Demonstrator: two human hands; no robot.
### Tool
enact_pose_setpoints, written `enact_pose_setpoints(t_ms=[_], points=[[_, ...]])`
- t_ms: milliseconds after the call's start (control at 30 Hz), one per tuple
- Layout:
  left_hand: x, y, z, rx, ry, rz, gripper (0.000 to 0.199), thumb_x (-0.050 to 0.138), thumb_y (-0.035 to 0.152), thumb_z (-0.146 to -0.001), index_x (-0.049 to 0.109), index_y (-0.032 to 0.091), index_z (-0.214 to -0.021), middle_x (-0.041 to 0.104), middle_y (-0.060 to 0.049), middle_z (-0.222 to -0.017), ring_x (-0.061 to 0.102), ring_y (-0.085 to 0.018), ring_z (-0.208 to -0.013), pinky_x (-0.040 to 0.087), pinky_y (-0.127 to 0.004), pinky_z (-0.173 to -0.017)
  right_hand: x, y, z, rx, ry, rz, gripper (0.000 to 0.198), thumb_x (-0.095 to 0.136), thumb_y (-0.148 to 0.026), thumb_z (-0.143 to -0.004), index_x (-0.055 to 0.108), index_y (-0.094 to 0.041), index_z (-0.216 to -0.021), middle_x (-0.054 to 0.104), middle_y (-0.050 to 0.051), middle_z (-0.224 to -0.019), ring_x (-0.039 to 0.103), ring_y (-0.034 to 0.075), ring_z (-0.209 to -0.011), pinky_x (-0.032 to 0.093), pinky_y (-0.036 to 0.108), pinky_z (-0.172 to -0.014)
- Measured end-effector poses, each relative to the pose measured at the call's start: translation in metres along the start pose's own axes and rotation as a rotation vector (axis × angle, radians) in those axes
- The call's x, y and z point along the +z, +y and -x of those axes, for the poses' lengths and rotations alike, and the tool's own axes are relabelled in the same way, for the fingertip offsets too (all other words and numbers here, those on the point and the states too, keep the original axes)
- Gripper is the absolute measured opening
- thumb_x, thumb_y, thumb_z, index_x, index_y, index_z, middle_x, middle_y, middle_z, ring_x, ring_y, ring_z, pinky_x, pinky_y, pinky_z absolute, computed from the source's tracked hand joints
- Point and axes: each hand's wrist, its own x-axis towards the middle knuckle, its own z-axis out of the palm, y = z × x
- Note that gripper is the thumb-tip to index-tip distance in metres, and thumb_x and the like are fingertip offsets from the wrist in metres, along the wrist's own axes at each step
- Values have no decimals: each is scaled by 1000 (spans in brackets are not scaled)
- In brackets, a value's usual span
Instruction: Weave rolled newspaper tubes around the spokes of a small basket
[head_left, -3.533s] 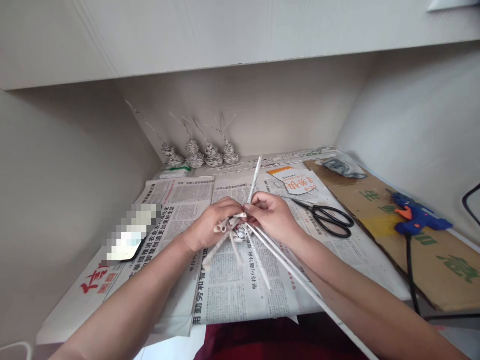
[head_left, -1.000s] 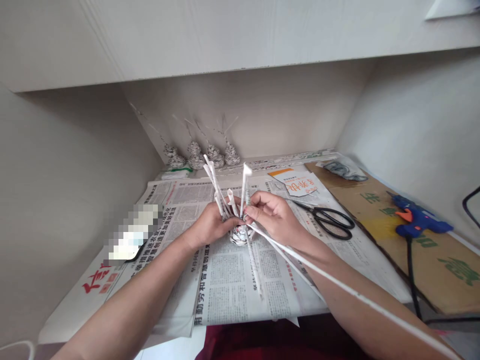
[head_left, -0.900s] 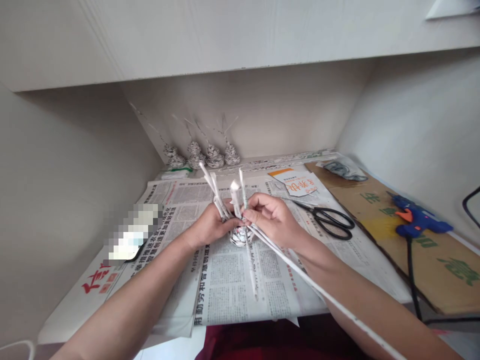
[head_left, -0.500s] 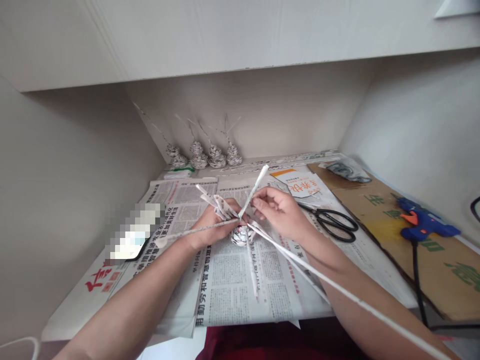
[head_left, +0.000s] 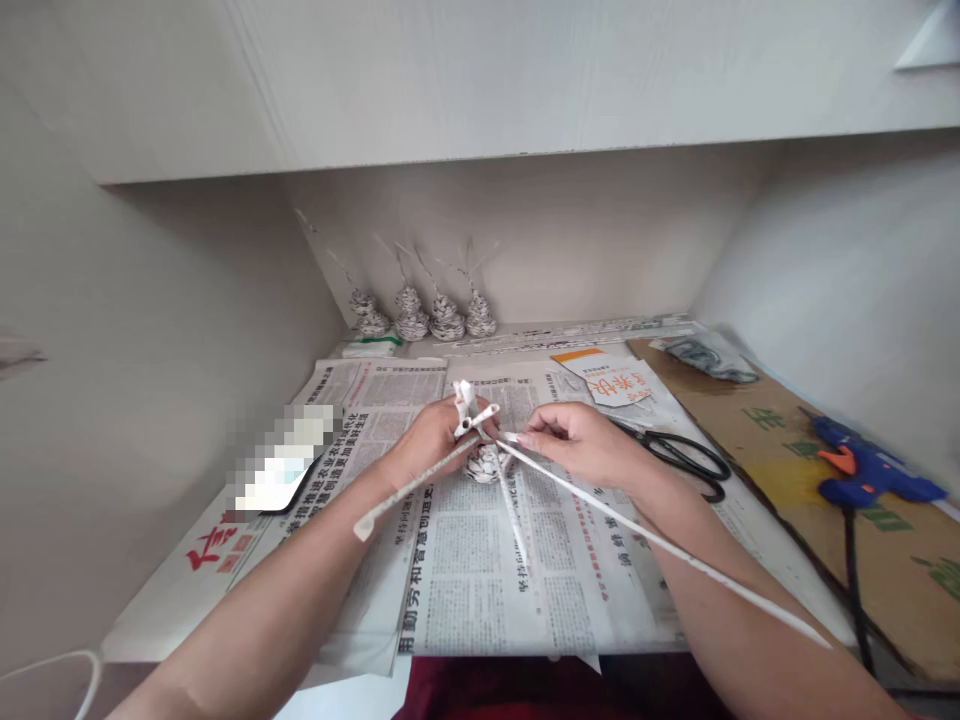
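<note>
A small round woven piece (head_left: 486,464) of rolled newspaper tubes sits over the newspaper in the middle. My left hand (head_left: 431,440) is closed around its upper far side, its fingertips partly hidden by tube ends. Several paper tubes (head_left: 466,420) fan out from the top, some with hollow ends showing. Close on the right, my right hand (head_left: 574,440) pinches the end of a white paper tube between thumb and forefinger. A long paper tube (head_left: 637,520) runs from the weave across my right forearm, and a shorter one (head_left: 420,480) points to the lower left over my left wrist.
Several gourd-shaped woven pieces (head_left: 448,318) stand along the back wall. Black-handled scissors (head_left: 686,455) lie to the right, beside cardboard (head_left: 780,470) bearing a blue glue gun (head_left: 874,465). A phone (head_left: 281,475), partly pixelated, rests on the left. Loose paper tubes (head_left: 570,332) lie at the back.
My right hand has moved slightly down, and the tube that stuck up beside it is now bent low. The tubes at my left hand have turned. The whole view has shifted slightly.
</note>
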Motion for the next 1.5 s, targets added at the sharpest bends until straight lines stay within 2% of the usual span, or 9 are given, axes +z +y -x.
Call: enact_pose_setpoints(t_ms=[133, 367, 533, 633, 767, 900, 1167, 1333, 1500], points=[[3, 1, -1, 71, -4, -29, 10, 59, 20, -86, 66, 16, -81, 70, -6, -89, 64, -17, -84, 49, -30, -78, -1, -3, 1, -35, -82, -130, 27, 64, -43, -82, 67, -17, -81, 62, 0, -70, 52, 11, -61, 39, 23, -56], [9, -6, 2, 67, 14, -47, 5, 61, 16, -81, 65, 17, -78, 70, -4, -85, 63, -16, -80, 48, -30, -76, -3, -8, 5, -129, -202, -211, 17, 67, -34, -82, 70, -18, -85, 68, 1, -78, 60, 12, -70, 46, 25, -66], [11, -11, 5, -31, 83, 13, 3, 62, 16, -77, 65, 16, -79, 68, -5, -86, 63, -16, -78, 49, -28, -73, -6, -11, 7, -173, -313, -380, 19, 65, -31, -84, 73, -20, -99, 72, 3, -89, 63, 12, -75, 50, 25, -67], [13, -11, 6, -144, 141, 120, 6, 64, 18, -76, 65, 15, -81, 68, -4, -85, 64, -16, -77, 50, -27, -71, -5, -9, 4, -154, -219, -426, 20, 62, -32, -87, 73, -19, -98, 72, 4, -88, 61, 10, -67, 49, 23, -59], [13, -8, 4, -266, 191, 161, 7, 61, 18, -79, 66, 15, -83, 70, -4, -83, 65, -16, -76, 51, -26, -71, -1, -3, -1, -131, -84, -363, 20, 63, -34, -86, 70, -18, -95, 71, 4, -90, 63, 12, -75, 50, 25, -66], [10, -4, 2, -314, 198, 150, 9, 60, 19, -80, 67, 16, -82, 71, -3, -83, 67, -17, -79, 52, -27, -75, 3, 0, -2, -110, -84, -259, 21, 65, -37, -84, 68, -19, -95, 69, 3, -87, 63, 13, -76, 50, 27, -69], [9, -5, 2, -327, 216, 137, 10, 61, 21, -77, 67, 15, -83, 71, -4, -82, 67, -17, -78, 52, -26, -72, 12, 3, -3, 13, -94, -288, 17, 60, -30, -86, 58, -21, -100, 65, 0, -80, 62, 12, -62, 48, 25, -57], [10, -9, 1, -371, 238, 188, 8, 62, 19, -74, 65, 14, -79, 68, -2, -74, 65, -16, -69, 51, -24, -64, 18, 7, -6, -88, 26, -103, 15, 55, -22, -86, 61, -23, -100, 66, 0, -80, 59, 13, -62, 46, 25, -57], [16, -5, 0, -405, 318, 156, 7, 63, 20, -73, 65, 14, -75, 68, -1, -70, 64, -16, -65, 49, -24, -61, 29, 8, -6, -342, 393, 375, 20, 49, -11, -85, 65, -22, -91, 68, 5, -93, 59, 23, -90, 46, 38, -82]])
